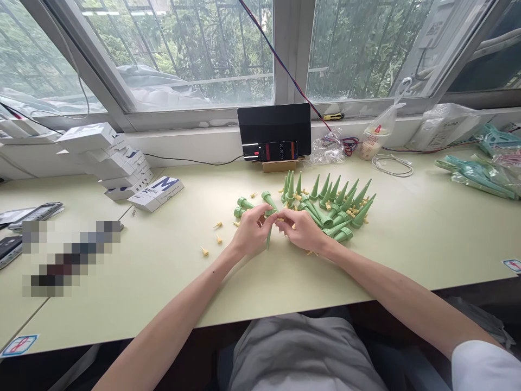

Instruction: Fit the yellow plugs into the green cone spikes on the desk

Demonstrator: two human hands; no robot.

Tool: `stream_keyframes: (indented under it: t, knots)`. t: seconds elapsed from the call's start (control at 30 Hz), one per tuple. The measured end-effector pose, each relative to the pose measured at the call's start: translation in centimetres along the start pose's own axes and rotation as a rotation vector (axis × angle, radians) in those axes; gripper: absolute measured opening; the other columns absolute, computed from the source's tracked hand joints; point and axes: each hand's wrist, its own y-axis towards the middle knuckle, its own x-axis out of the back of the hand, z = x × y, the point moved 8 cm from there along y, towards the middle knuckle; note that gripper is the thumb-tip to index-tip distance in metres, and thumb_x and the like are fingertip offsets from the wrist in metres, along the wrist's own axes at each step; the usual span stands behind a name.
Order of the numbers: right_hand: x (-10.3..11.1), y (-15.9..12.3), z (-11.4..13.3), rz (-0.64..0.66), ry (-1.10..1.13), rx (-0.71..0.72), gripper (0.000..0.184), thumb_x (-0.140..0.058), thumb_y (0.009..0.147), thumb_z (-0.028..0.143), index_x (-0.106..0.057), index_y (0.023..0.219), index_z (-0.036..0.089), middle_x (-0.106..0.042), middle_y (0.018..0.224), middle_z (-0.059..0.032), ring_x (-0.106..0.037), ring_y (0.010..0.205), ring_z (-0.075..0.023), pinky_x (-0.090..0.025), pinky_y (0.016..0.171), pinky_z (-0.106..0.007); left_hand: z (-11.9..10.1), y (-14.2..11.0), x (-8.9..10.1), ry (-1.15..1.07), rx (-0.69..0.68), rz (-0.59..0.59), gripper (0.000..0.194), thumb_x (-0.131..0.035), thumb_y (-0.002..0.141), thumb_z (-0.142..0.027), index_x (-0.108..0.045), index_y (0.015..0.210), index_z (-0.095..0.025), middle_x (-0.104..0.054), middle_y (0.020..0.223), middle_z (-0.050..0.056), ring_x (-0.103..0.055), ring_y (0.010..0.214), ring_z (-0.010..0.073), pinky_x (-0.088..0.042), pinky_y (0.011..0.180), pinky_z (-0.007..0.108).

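Observation:
My left hand (pixel 253 229) is closed around a green plastic watering spike (pixel 268 239), whose narrow tip points down below the fingers. My right hand (pixel 303 230) meets it at the fingertips, pinching what looks like a small yellow plastic piece; the fingers hide most of it. Just right of the hands spreads a pile of green cone-shaped spikes (pixel 360 213), some standing tip up and others lying down, with yellow pieces among them. More capped green spikes (pixel 244 203) lie beyond my left hand. Several loose yellow pieces (pixel 204 251) are scattered to its left.
A phone (pixel 279 151) leans before a dark tablet (pixel 274 125) at the windowsill. White boxes (pixel 122 168) are stacked at left, with another box (pixel 157 194) lying nearer. Along the back right are a bagged cup (pixel 371 142), a coiled white cable (pixel 393 165) and bagged teal items (pixel 476 176).

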Motion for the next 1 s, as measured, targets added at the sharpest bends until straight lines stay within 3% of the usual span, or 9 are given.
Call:
stream_keyframes:
  t: [0.7,0.87,1.0]
  knots:
    - [0.1,0.0,-0.1,0.007,0.023,-0.061,0.020,-0.052,0.098,0.028,-0.061,0.083,0.019,-0.064,0.066,0.0008,-0.057,0.053,-0.0116,-0.045,0.055,-0.023,0.8,-0.2,-0.1,-0.107,0.058,-0.010,0.024,-0.058,0.093,-0.043,-0.061,0.092,-0.019,-0.053,0.063,-0.003,-0.044,0.052,0.0086,-0.033,0.048,0.021]
    - [0.8,0.0,0.2,-0.089,0.049,-0.071,0.027,-0.050,0.101,0.040,-0.064,0.093,0.019,-0.067,0.069,-0.0009,-0.060,0.055,-0.0128,-0.048,0.057,-0.025,1.1,-0.1,0.0,-0.355,0.184,-0.013,0.033,-0.069,0.084,-0.051,-0.065,0.086,-0.019,-0.054,0.058,-0.003,-0.049,0.047,0.0091,-0.041,0.045,0.022]
    - [1.6,0.0,0.7,-0.195,0.042,-0.033,0.026,-0.055,0.098,0.043,-0.060,0.107,0.019,-0.068,0.074,-0.0018,-0.064,0.062,-0.0153,-0.052,0.061,-0.027,0.7,0.0,0.7,-0.442,0.236,-0.080,0.034,-0.075,0.080,-0.050,-0.069,0.076,-0.017,-0.053,0.054,-0.002,-0.048,0.044,0.0085,-0.040,0.043,0.023]
